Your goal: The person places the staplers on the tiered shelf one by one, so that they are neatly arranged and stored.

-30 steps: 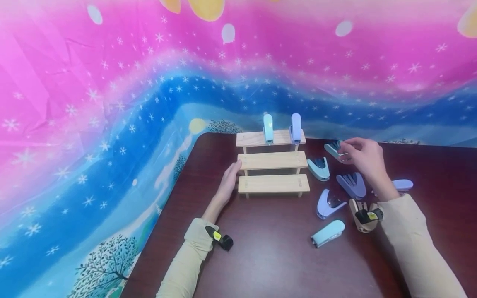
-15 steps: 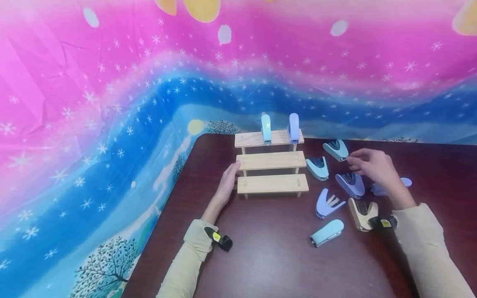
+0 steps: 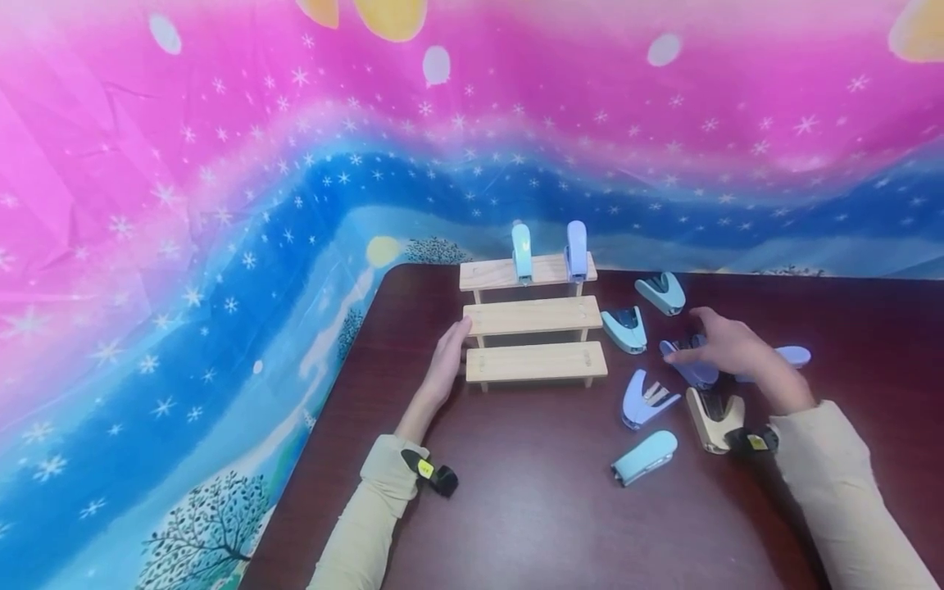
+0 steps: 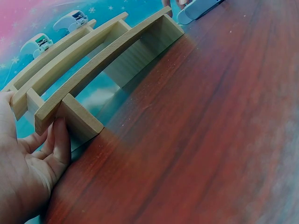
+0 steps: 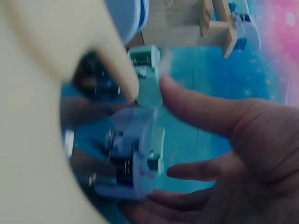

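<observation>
At the left end of the three-tier wooden shelf my left hand grips it; in the left wrist view the fingers curl against the lowest tier's leg. A mint stapler and a lavender stapler stand on the top tier. My right hand hovers over another lavender stapler on the table, partly covering it. Thumb and fingers are spread apart around it in the right wrist view, holding nothing. A cream stapler fills that view's left side, close to the lens.
Two mint staplers, one at the back and one beside the shelf, lie on the dark table. Nearer are a lavender stapler and a closed mint stapler. Another lavender stapler lies behind the right wrist.
My right hand has withdrawn from the back mint stapler, leaving it on the table, and moved toward me over the lavender stapler, spreading its fingers. My left hand stays at the shelf.
</observation>
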The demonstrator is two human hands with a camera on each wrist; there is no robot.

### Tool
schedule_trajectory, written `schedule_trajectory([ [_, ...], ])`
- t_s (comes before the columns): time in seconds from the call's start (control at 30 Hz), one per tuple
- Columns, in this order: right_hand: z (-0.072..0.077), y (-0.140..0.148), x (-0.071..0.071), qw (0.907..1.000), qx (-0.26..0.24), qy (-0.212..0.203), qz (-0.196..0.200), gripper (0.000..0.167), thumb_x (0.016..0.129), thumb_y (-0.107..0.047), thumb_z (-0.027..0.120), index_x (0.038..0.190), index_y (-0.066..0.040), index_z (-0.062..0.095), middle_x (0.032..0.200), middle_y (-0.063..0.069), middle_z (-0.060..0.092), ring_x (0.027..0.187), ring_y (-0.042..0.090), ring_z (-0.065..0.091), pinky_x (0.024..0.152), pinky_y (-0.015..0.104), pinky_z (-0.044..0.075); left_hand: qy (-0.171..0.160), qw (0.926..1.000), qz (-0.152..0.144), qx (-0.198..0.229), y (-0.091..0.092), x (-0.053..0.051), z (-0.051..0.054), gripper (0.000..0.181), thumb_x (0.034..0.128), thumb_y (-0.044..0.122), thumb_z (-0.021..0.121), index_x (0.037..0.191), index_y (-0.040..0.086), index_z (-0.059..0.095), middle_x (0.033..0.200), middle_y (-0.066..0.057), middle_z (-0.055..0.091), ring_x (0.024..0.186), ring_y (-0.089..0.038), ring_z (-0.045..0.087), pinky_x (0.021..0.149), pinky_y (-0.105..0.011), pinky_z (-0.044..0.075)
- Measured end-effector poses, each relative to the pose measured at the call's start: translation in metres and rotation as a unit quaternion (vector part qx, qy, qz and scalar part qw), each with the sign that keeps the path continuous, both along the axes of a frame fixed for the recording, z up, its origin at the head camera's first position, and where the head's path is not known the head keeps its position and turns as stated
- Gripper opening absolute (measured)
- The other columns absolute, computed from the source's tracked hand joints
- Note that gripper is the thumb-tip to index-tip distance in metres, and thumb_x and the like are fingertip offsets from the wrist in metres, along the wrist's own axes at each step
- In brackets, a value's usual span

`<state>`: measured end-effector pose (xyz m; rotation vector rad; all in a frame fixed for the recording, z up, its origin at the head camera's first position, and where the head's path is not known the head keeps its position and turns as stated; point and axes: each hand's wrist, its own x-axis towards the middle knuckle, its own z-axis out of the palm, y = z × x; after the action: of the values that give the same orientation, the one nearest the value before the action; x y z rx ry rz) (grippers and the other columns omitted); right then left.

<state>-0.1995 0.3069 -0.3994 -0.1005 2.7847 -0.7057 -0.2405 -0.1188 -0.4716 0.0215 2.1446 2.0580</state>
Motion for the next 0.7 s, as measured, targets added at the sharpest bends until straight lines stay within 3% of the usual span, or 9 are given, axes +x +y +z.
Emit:
schedule_trajectory([
  [0.17, -0.003, -0.006, -0.001, 0.9999, 0.003, 0.014, 0.000, 0.091, 0.084, -0.014, 0.083, 0.146, 0.023, 0.026, 0.128, 0.047, 0.048, 0.110, 0.057, 0.052, 0.089, 0.068, 0.053, 0.005, 1.0000, -0.001, 0.008, 0.000, 0.000, 0.000, 0.061, 0.1058, 0.056, 0.044, 0.131, 0.003, 0.059, 0.109, -0.015, 0.063, 0.087, -0.021, 0.066, 0.072, -0.037, 0.062],
  [0.27, -0.006, -0.003, -0.003, 0.9996, -0.011, 0.025, -0.004, 0.084, 0.082, -0.007, 0.080, 0.145, 0.021, 0.030, 0.125, 0.045, 0.051, 0.105, 0.054, 0.055, 0.084, 0.064, 0.056, 0.003, 1.0000, -0.002, 0.009, 0.000, 0.001, -0.001, 0.060, 0.1060, 0.056, 0.044, 0.133, 0.004, 0.059, 0.108, -0.012, 0.063, 0.087, -0.020, 0.066, 0.071, -0.036, 0.062],
  [0.53, -0.010, 0.012, -0.006, 0.9958, -0.081, 0.035, -0.020, 0.081, 0.088, -0.013, 0.076, 0.148, 0.018, 0.031, 0.135, 0.044, 0.048, 0.112, 0.053, 0.055, 0.088, 0.062, 0.055, -0.003, 0.9999, -0.002, 0.010, -0.001, 0.001, -0.001, 0.056, 0.1060, 0.055, 0.044, 0.124, 0.005, 0.061, 0.104, -0.011, 0.062, 0.085, -0.020, 0.066, 0.071, -0.036, 0.062],
  [0.7, -0.008, 0.013, -0.007, 0.9958, -0.077, 0.045, -0.022, 0.086, 0.085, -0.016, 0.082, 0.146, 0.020, 0.033, 0.130, 0.043, 0.045, 0.104, 0.050, 0.055, 0.079, 0.056, 0.059, 0.001, 1.0000, -0.003, 0.007, 0.000, 0.001, -0.001, 0.061, 0.1059, 0.056, 0.044, 0.135, 0.005, 0.059, 0.111, -0.014, 0.063, 0.089, -0.021, 0.067, 0.073, -0.037, 0.062],
])
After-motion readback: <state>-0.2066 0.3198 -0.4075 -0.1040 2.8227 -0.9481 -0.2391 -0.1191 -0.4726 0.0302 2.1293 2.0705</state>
